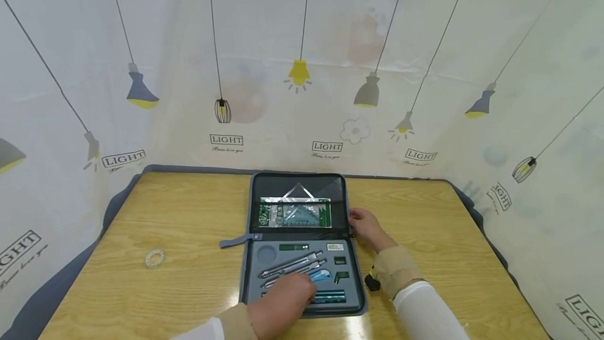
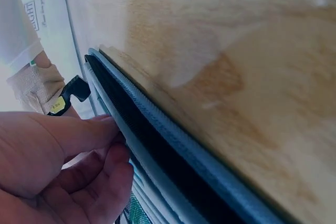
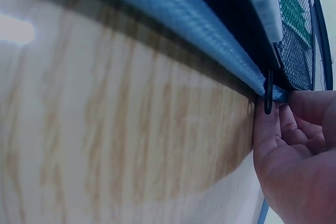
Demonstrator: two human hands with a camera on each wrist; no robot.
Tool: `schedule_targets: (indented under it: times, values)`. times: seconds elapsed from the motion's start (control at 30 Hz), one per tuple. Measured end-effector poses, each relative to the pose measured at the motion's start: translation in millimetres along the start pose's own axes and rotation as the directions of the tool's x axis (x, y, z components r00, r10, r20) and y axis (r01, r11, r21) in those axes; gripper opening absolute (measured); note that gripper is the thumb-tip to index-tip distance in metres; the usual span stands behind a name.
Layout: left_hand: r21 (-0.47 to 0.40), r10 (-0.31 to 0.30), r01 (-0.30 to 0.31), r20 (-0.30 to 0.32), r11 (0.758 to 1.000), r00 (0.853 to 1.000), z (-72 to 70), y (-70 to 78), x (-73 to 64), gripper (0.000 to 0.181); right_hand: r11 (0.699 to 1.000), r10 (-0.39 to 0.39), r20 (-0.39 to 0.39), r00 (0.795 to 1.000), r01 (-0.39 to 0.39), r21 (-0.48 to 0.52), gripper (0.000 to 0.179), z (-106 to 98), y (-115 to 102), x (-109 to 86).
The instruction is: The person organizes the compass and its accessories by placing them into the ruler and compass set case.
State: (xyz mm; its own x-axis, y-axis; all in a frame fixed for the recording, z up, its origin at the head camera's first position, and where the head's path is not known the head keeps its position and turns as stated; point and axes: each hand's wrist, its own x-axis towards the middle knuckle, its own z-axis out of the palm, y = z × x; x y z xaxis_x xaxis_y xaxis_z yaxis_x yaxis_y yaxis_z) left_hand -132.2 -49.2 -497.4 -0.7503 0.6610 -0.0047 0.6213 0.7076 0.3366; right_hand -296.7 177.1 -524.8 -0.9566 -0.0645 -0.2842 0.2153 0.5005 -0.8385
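A zip-up drawing set case (image 1: 302, 235) lies unfolded on the table. Its grey tray carries two metal compasses (image 1: 290, 264), a blue utility knife (image 1: 321, 275), pencils (image 1: 327, 296), an eraser (image 1: 335, 247) and small dark green pieces. Over the tray's front, my left hand (image 1: 285, 298) has thumb and index finger together by the pencils; whatever lies between the fingertips is hidden. My right hand (image 1: 368, 226) grips the case's right edge beside the hinge, with a black zipper pull (image 3: 269, 92) close to the fingers. Clear set squares (image 1: 302, 211) sit in the lid's mesh pocket.
A white ring (image 1: 154, 258), probably a tape roll, lies on the wooden table (image 1: 198, 209) to the left. A blue strap (image 1: 233, 241) sticks out from the case's left side. Both wrists wear tan bands; a black device (image 1: 373, 280) sits by the right one.
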Motion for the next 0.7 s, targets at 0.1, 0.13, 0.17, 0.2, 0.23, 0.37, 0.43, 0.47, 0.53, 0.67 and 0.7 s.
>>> schedule_targets:
  times: [0.1, 0.13, 0.17, 0.2, 0.23, 0.37, 0.43, 0.47, 0.53, 0.67, 0.7]
  values:
    - [0.028, 0.018, -0.018, 0.007, 0.999, 1.0, 0.6, 0.0, 0.2, 0.02, 1.0, -0.006, -0.001, 1.0, 0.006, 0.0, 0.039, 0.4, 0.1, 0.3]
    - [0.023, 0.018, -0.018, 0.012, 1.0, 1.0, 0.8, -0.1, 0.2, 0.019, 1.0, -0.006, -0.003, 1.0, 0.006, 0.002, 0.039, 0.5, 0.1, 0.3]
    - [0.023, 0.016, -0.016, 0.014, 1.0, 1.0, 0.8, -0.3, 0.3, 0.019, 1.0, -0.006, -0.004, 1.0, 0.006, 0.006, 0.039, 0.6, 0.1, 0.3]
    - [0.014, 0.01, -0.01, 0.018, 1.0, 1.0, 0.6, -0.4, 0.3, 0.019, 1.0, -0.006, -0.005, 1.0, 0.006, 0.01, 0.039, 0.7, 0.3, 0.4]
    - [-0.003, 0.001, -0.001, 0.021, 1.0, 1.0, 0.5, -0.5, 0.2, 0.019, 1.0, -0.009, -0.004, 1.0, 0.009, 0.012, 0.039, 0.8, 0.6, 0.4]
    - [-0.023, -0.011, 0.011, 0.005, 1.0, 1.0, 0.4, -1.2, -0.7, 0.021, 1.0, -0.011, -0.004, 1.0, 0.011, 0.017, 0.038, 1.0, 1.4, 0.4]
    - [-0.046, -0.001, 0.001, -0.009, 0.999, 1.0, 0.1, -2.3, -1.7, 0.023, 1.0, -0.014, -0.004, 1.0, 0.014, 0.009, 0.038, 0.9, 1.6, 0.3]
    - [-0.057, 0.009, -0.01, -0.019, 0.998, 1.0, -0.3, -3.2, -2.6, 0.023, 1.0, -0.013, -0.005, 1.0, 0.013, 0.01, 0.038, 0.9, 1.4, 0.1]
    - [-0.096, 0.016, -0.019, -0.031, 0.995, 0.999, -2.8, -5.9, -4.8, 0.023, 1.0, -0.013, -0.003, 1.0, 0.013, 0.005, 0.038, 0.6, 1.2, 0.0]
    - [-0.171, -0.041, 0.032, -0.05, 0.985, 0.998, -11.4, -17.2, -12.5, 0.014, 1.0, 0.0, 0.002, 1.0, 0.0, 0.008, 0.039, 0.3, 0.9, -0.1]
    - [-0.181, -0.068, 0.056, -0.061, 0.982, 0.996, -14.7, -21.4, -15.3, 0.012, 1.0, 0.005, 0.004, 1.0, -0.005, 0.006, 0.039, 0.4, 1.1, 0.0]
